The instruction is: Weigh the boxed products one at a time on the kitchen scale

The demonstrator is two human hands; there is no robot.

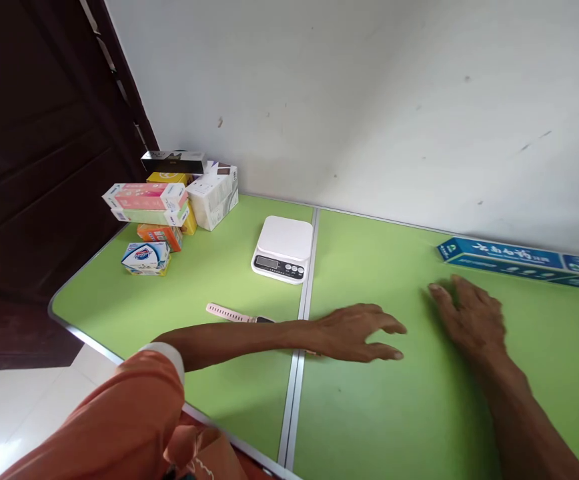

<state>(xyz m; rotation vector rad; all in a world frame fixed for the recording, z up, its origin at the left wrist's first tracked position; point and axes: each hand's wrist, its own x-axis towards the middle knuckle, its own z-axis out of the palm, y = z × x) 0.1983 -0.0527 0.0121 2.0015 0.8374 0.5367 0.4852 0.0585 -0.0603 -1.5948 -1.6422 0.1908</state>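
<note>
My left hand [357,333] reaches across the middle of the green table, thumb and fingers apart, holding nothing. Under my left forearm lies a watch with a pale pink strap [229,313], partly hidden by the arm. My right hand [469,317] is on the right side, its fingers spread and nothing in them. Just beyond its fingertips, a long blue toothpaste-style box [524,261] lies along the wall side of the table. A white digital scale [283,248] sits beyond my left forearm, with nothing on its plate.
At the far left stand stacked boxes: a pink carton [144,196], a white box [214,197], a black box [174,162], an orange box [162,235] and a soap box [146,258]. A metal seam [294,387] divides the green table [369,427]. A wall [369,100] borders the back.
</note>
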